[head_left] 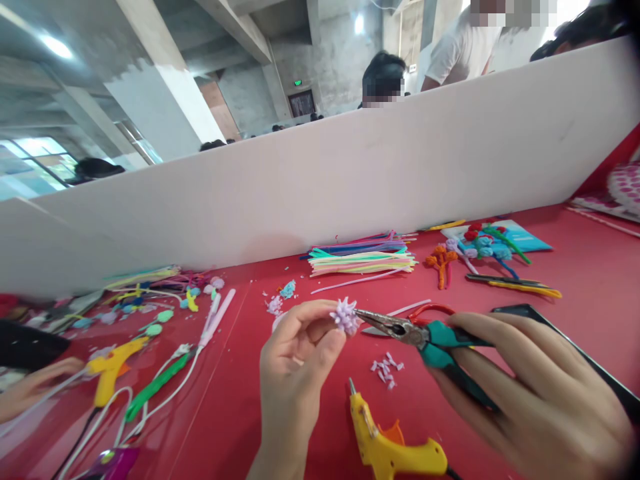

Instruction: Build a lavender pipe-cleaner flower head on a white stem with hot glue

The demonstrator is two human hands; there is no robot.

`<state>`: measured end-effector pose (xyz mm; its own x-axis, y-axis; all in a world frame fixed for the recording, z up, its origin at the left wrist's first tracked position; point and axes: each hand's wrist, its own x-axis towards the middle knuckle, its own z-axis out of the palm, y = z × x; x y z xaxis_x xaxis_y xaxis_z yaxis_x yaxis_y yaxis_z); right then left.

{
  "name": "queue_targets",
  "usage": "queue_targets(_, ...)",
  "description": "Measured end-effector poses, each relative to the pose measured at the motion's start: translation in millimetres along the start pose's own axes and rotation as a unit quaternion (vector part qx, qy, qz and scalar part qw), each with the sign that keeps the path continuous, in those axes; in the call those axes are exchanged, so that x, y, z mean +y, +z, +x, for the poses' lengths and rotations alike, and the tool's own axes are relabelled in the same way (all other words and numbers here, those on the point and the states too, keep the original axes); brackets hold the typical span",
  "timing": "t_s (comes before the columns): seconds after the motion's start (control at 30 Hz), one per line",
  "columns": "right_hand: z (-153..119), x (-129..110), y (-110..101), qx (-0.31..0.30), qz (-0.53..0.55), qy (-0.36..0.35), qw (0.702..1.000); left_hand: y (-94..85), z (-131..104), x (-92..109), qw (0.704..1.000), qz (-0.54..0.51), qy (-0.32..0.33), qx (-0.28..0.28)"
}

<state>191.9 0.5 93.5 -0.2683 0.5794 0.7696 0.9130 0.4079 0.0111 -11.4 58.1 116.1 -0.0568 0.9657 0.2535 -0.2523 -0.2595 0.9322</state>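
Note:
Between the thumb and fingers of my left hand is a spiky lilac pom-pom. My right hand grips needle-nose pliers by their teal and black handles. The tips of the pliers reach the right side of the pom-pom; whether they pinch a piece there is too small to tell. Below the jaws lie several short lilac pieces on the red table. A yellow glue gun rests near the front, its nozzle pointing away from me. Red-handled scissors lie behind the pliers, partly covered.
Bundled pipe cleaners lie along the white partition. Finished fuzzy flowers and tweezers sit at the right, near a black-edged phone or tray. On the left, another person's hand is beside a second yellow glue gun and cords.

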Motion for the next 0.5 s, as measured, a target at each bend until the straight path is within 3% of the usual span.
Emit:
queue_targets(0.23, 0.2, 2.7, 1.6, 0.008, -0.024, 0.005, 1.000, -4.8, 6.5, -0.2, 0.998, -0.032, -0.043, 0.015)
queue_targets(0.4, 4.1, 3.0, 0.2, -0.028, 0.108, 0.052, 0.992, -3.9, 8.4, 0.0, 0.997, -0.057, -0.051, 0.021)
queue_targets(0.5, 3.8, -0.2, 0.7, -0.031, 0.133, 0.054, 0.989, -2.9, 6.5, -1.1, 0.996, -0.068, -0.064, 0.006)
